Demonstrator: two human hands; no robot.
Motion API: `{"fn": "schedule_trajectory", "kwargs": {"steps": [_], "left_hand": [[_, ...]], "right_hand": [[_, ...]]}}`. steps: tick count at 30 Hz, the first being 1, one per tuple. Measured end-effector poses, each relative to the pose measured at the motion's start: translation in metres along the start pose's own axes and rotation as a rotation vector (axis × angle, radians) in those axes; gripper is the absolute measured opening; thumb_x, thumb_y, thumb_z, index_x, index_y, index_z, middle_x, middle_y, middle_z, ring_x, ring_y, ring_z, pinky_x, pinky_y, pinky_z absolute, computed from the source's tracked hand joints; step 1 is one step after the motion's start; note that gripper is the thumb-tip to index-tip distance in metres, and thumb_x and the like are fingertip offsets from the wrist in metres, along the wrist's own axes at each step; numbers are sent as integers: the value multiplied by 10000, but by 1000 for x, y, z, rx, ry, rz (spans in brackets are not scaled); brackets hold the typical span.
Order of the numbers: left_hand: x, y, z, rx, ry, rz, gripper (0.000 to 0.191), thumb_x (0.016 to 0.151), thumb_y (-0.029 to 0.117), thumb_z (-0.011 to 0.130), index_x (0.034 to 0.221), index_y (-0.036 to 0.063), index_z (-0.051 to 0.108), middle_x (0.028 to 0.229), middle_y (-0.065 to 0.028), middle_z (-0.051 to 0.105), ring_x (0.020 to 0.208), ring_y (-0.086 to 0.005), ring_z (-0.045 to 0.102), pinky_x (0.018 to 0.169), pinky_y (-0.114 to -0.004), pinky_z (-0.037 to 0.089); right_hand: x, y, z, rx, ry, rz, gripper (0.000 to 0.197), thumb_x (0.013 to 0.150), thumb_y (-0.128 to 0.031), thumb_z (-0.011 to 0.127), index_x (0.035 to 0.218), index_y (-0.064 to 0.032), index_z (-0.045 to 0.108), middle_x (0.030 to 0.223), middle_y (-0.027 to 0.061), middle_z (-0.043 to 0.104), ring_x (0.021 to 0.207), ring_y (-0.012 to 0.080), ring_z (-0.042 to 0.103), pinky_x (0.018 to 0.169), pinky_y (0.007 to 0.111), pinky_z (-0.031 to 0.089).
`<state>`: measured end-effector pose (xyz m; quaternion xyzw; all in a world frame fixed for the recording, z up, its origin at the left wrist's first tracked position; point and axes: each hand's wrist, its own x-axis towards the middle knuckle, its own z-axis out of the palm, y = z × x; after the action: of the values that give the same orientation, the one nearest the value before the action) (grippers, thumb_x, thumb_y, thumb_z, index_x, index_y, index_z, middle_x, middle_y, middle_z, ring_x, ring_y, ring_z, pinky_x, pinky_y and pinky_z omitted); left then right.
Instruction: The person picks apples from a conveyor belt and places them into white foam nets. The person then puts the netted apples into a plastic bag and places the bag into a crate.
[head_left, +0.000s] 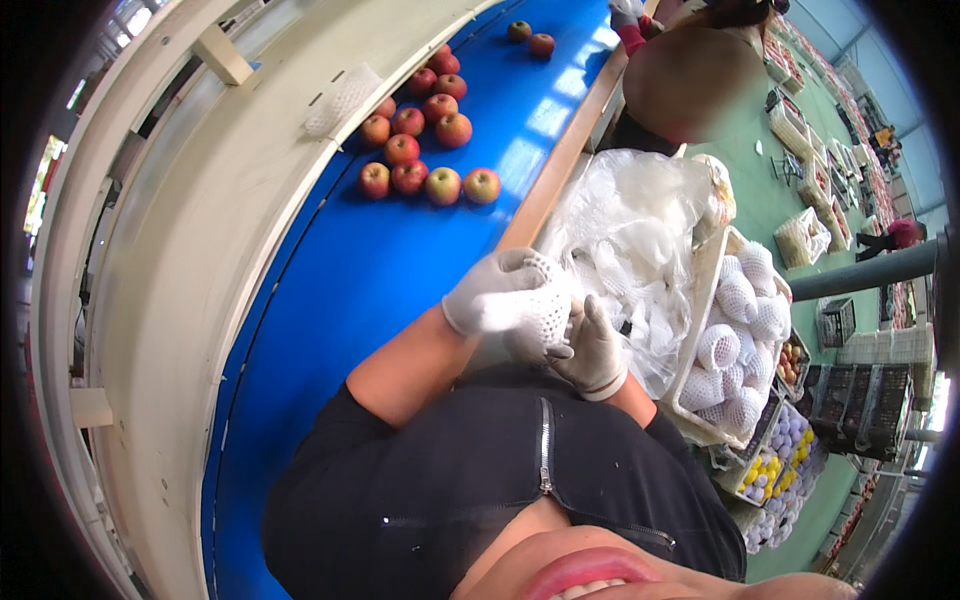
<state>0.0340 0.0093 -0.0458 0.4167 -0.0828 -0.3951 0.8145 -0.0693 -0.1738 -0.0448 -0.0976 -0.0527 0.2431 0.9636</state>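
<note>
In front of my chest, my left hand (491, 292), in a white glove, grips a white foam net sleeve (551, 304). Strong light washes out part of the net, and whether a fruit sits inside it cannot be seen. My right hand (594, 352), gloved too, is close against the net's right side with its fingers partly bent. The net hides some of its fingertips, so its grip is unclear. Beyond my left hand, several red and yellowish apples (409, 176) lie grouped on a blue conveyor belt (337, 300).
Right of my hands lies a clear plastic bag (630, 217) of foam nets. Beside it, a white crate (697, 322) holds several net-wrapped pieces (739, 315). A wooden rail (559, 169) edges the belt. A co-worker's gloved hand (626, 13) is at the far end.
</note>
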Motion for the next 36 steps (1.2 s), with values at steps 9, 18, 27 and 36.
{"fn": "schedule_trajectory", "kwargs": {"steps": [9, 18, 27, 36], "left_hand": [[28, 14, -7, 172, -180, -91, 282, 1065, 142, 654, 1298, -15, 686, 1141, -74, 761, 1025, -153, 734, 905, -317, 599], [76, 9, -15, 165, -206, -130, 256, 1058, 174, 708, 1266, 25, 710, 1131, -68, 762, 1005, -153, 739, 883, -308, 602], [116, 10, -13, 362, -229, -41, 192, 1047, 172, 734, 1165, 21, 749, 1092, -42, 761, 992, -111, 709, 896, -296, 584], [126, -20, -23, 292, 53, -106, 179, 1039, 128, 728, 1176, 15, 752, 1120, -82, 766, 1037, -162, 725, 956, -314, 582]], "right_hand": [[14, -29, -21, -268, 40, 14, 597, 1056, -306, 668, 1493, 75, 525, 1430, 219, 651, 1283, 299, 679, 1054, 395, 576], [13, -51, -52, -601, 348, -117, 763, 1041, -570, 602, 1593, -59, 473, 1534, 139, 605, 1395, 302, 588, 1189, 467, 434], [36, -69, -22, -695, 299, -28, 886, 991, -607, 690, 1583, 14, 468, 1497, 166, 618, 1350, 315, 627, 1173, 443, 472], [47, -42, -5, -136, 301, -89, 664, 1059, -470, 641, 1548, -48, 485, 1426, 110, 648, 1244, 257, 671, 1058, 430, 556]]}}
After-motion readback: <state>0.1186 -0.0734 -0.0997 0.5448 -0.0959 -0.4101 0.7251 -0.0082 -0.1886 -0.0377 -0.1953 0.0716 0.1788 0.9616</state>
